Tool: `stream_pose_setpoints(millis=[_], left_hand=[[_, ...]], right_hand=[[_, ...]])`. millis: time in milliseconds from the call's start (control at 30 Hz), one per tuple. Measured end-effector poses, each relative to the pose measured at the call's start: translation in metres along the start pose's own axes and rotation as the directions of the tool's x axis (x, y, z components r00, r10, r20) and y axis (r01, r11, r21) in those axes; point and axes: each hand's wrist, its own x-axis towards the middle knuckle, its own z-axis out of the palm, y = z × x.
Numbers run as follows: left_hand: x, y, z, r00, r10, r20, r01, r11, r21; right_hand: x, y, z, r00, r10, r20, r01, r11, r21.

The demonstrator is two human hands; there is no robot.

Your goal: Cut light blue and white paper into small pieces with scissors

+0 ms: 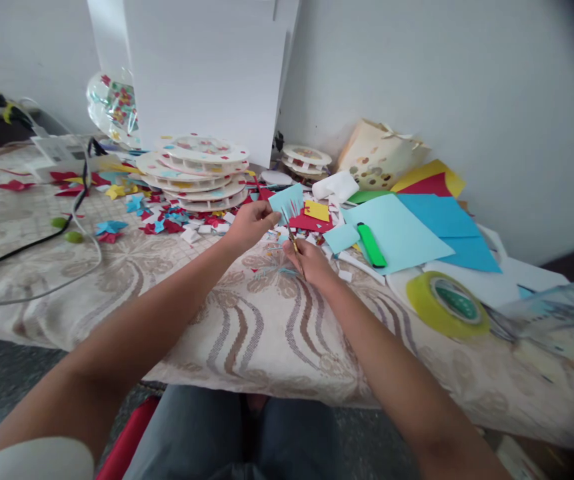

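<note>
My left hand (253, 225) pinches the lower left of a small light blue paper piece (287, 200), held up above the table. Slits run into the paper's lower right edge, leaving narrow strips. In my right hand (311, 260) is a pair of scissors (295, 247), its blades pointing up at the slit edge. Whether the blades touch the paper I cannot tell. Thin blue paper slivers (279, 271) lie on the tablecloth below my hands. Just behind the paper are a yellow paper square (317, 211) and a red sheet (311, 223).
White ring-shaped stacks (207, 170) stand behind, amid coloured paper stars and scraps (167, 220). To the right are light blue sheets (399, 230), a green marker (371, 245) and a yellow tape roll (447, 305). Cables (87, 193) cross the left side. A white board (207, 73) leans on the wall.
</note>
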Motion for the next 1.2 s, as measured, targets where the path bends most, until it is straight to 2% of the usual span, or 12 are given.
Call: stream_pose_setpoints(millis=[300, 400, 567, 667, 867, 1033, 1200], left_hand=[[0.001, 0.005, -0.005, 0.998, -0.042, 0.044, 0.045, 0.997, -0.068], [0.0, 0.005, -0.003, 0.999, -0.048, 0.014, 0.048, 0.997, -0.062], [0.003, 0.0, -0.002, 0.995, -0.063, -0.078, 0.049, 0.984, -0.169], [0.002, 0.002, -0.003, 0.997, -0.048, -0.052, 0.038, 0.982, -0.183], [-0.003, 0.011, 0.0, 0.999, -0.041, -0.004, 0.04, 0.997, -0.067], [-0.004, 0.005, 0.001, 0.999, -0.004, 0.034, 0.004, 1.0, -0.002], [-0.003, 0.004, 0.001, 0.998, -0.018, 0.054, 0.016, 0.999, 0.029]], right_hand=[[0.001, 0.001, 0.0, 1.0, 0.02, -0.012, -0.02, 1.0, -0.003], [0.0, 0.0, -0.001, 1.0, 0.029, -0.008, -0.028, 1.0, 0.008], [-0.002, -0.003, -0.004, 0.998, -0.001, 0.07, -0.003, 0.998, 0.062], [-0.001, -0.002, -0.005, 0.997, -0.007, 0.076, 0.003, 0.998, 0.058], [0.0, 0.001, -0.004, 0.998, -0.004, 0.056, 0.0, 0.998, 0.056], [0.0, 0.002, -0.003, 0.999, -0.017, 0.029, 0.016, 0.998, 0.056], [0.0, 0.004, -0.001, 0.999, -0.007, 0.044, 0.002, 0.995, 0.104]])
